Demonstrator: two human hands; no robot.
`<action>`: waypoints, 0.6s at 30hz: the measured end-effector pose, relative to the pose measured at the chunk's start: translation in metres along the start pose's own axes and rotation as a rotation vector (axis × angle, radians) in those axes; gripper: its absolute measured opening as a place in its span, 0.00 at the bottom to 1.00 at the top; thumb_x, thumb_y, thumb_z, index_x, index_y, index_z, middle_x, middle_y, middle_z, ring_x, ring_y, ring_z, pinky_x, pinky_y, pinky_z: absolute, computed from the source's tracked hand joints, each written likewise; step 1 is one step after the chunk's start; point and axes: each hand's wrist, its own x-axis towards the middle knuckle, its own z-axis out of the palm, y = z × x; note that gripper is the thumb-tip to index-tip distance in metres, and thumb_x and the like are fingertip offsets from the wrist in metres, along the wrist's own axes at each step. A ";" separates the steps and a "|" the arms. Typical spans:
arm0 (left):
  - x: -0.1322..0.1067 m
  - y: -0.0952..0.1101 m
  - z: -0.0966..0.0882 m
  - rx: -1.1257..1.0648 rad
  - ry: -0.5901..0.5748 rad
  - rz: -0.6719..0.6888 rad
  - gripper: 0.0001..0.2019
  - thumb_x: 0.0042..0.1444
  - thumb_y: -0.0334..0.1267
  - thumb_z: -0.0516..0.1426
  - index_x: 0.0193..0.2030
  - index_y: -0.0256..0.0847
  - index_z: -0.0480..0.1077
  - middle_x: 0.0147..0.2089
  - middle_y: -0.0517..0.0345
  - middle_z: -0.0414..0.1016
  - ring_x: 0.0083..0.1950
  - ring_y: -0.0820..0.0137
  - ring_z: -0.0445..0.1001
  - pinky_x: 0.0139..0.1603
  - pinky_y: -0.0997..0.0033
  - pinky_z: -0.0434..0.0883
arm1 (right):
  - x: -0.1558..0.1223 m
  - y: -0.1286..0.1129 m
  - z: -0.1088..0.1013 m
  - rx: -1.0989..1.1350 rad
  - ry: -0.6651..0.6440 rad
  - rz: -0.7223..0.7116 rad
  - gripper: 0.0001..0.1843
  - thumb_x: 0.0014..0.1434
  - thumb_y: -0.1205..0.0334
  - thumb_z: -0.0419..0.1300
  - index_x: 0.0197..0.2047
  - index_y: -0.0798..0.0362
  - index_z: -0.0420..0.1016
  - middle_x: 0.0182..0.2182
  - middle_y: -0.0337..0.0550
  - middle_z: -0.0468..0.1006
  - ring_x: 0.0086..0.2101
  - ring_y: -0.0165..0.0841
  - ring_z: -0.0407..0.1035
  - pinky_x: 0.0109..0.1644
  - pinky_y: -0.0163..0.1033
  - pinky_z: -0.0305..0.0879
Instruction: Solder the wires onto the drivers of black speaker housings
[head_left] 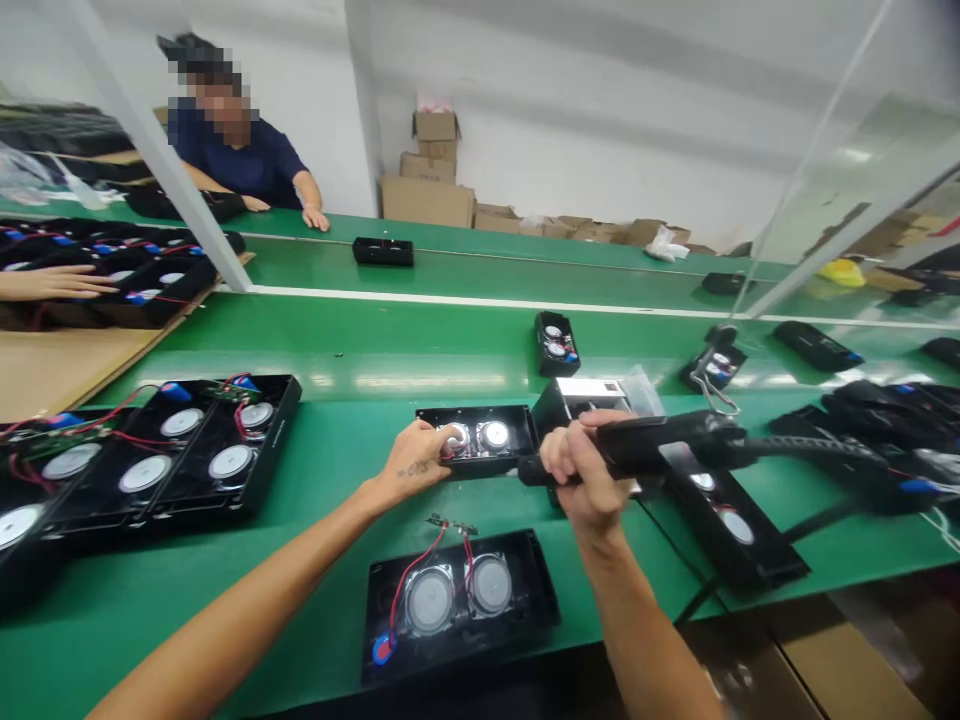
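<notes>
My left hand (420,455) grips the left end of a black speaker housing (519,437), its fingers reaching over the edge beside one of two round white speakers. Wrapped in my right hand (589,460) is a black electric screwdriver (652,445), held sideways with its tip pointing left, near the housing's lower right corner. Whether the tip touches the housing, I cannot tell. Nearer to me lies another open speaker housing (534,590) with two speakers, red wires, a small circuit board (452,525) at its upper edge and a blue-and-red round part (384,650).
Several open housings (202,460) with wires and blue cells line the left. A box-shaped device (589,388) stands behind my right hand. More housings (750,530) lie at right. Across the green bench, a co-worker (240,160) sits; another person's hand (60,283) reaches in at left.
</notes>
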 end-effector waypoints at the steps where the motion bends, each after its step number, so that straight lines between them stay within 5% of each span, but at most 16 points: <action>1: 0.000 -0.001 0.001 0.000 0.002 0.001 0.24 0.46 0.29 0.62 0.52 0.50 0.73 0.38 0.66 0.85 0.39 0.63 0.77 0.52 0.61 0.69 | -0.001 0.010 0.012 0.020 -0.032 0.000 0.12 0.65 0.59 0.66 0.45 0.45 0.67 0.18 0.23 0.63 0.15 0.24 0.58 0.21 0.34 0.59; 6: 0.001 -0.001 0.001 -0.011 0.005 0.022 0.23 0.45 0.28 0.62 0.50 0.50 0.72 0.37 0.66 0.84 0.38 0.65 0.77 0.50 0.62 0.69 | 0.003 0.051 0.048 0.052 -0.161 0.019 0.12 0.66 0.62 0.66 0.47 0.47 0.66 0.20 0.24 0.66 0.17 0.25 0.62 0.24 0.34 0.63; 12: 0.000 0.001 -0.001 -0.015 0.011 0.027 0.20 0.46 0.27 0.62 0.46 0.49 0.72 0.37 0.66 0.83 0.38 0.64 0.76 0.50 0.62 0.69 | 0.004 0.065 0.053 0.063 -0.199 0.043 0.12 0.66 0.65 0.67 0.47 0.48 0.68 0.21 0.25 0.68 0.18 0.24 0.63 0.24 0.33 0.63; 18: 0.001 -0.006 0.007 -0.008 0.020 0.024 0.18 0.46 0.29 0.65 0.45 0.48 0.74 0.35 0.62 0.82 0.41 0.61 0.76 0.47 0.63 0.69 | 0.002 0.073 0.056 -0.030 -0.230 0.070 0.13 0.65 0.56 0.67 0.45 0.48 0.66 0.21 0.25 0.67 0.17 0.25 0.62 0.23 0.33 0.62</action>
